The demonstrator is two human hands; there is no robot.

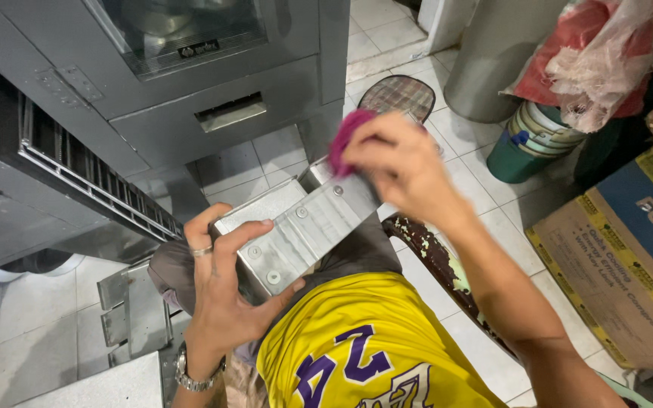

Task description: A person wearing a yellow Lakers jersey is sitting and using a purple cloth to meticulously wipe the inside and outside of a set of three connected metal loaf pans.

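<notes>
Buckets [534, 140], green with pale ones nested inside, stand on the tiled floor [410, 34] beside a cardboard box [629, 249]; their contents cannot be seen. Over the person's lap, the left hand [224, 291] closes its grip around the lower end of a metal bracket [300, 230]. The bracket's long axis runs from lower left up to upper right. The right hand [402, 170] pinches a magenta cloth [345, 136] against its upper end.

Oven [153, 98] at left – boxes [629, 249] at right – metal piece [296, 230] between the hands, over the lap
</notes>
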